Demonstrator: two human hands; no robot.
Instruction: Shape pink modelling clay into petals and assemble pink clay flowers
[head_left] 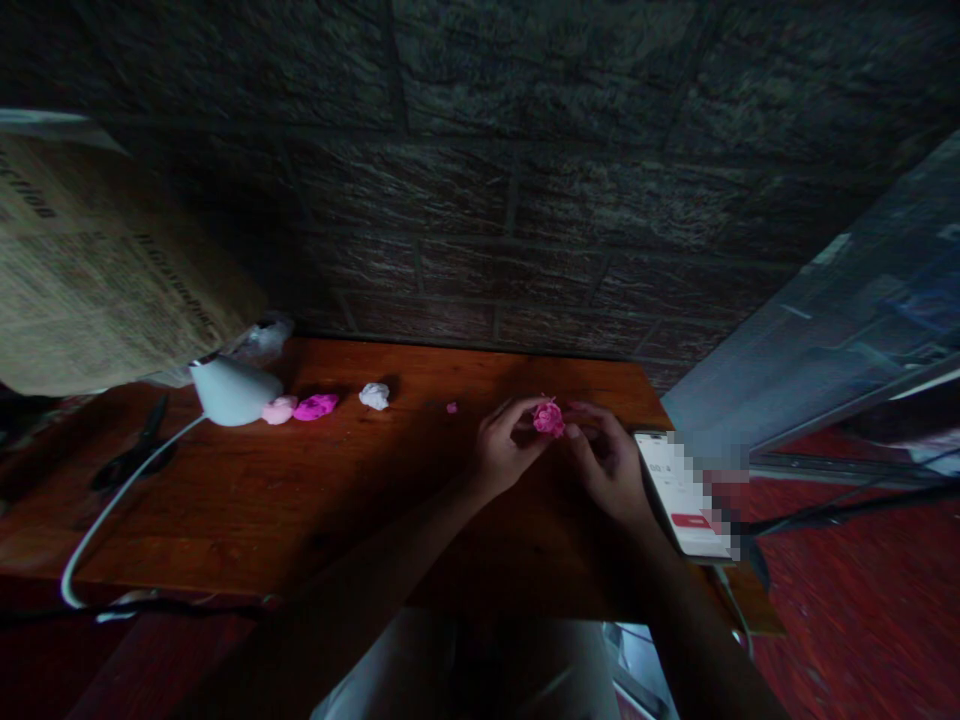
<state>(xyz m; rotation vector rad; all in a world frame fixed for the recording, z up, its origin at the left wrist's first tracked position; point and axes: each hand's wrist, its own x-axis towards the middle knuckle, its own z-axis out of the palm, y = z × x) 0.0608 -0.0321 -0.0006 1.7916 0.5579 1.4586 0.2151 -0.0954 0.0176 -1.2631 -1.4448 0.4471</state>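
Pink ruffled piece (548, 419): between both hands, above the worktop (360, 450); roundish, no clear long axis.
Left hand (508, 447): nearer; fingers pinching the piece, which lies at two o'clock.
Right hand (610, 464): fingers curved, slightly spread; piece at ten o'clock, contact unclear.

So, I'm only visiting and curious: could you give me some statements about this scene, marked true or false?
1. The left hand holds a pink ruffled piece. True.
2. The right hand lies on the phone. False: the right hand has its fingers beside the pink ruffled piece, and the phone lies to its right.
3. The white lump lies between the magenta lump and a small pink bit. True.
4. The white cone-shaped base stands at the table's right end. False: the white cone-shaped base stands toward the left.
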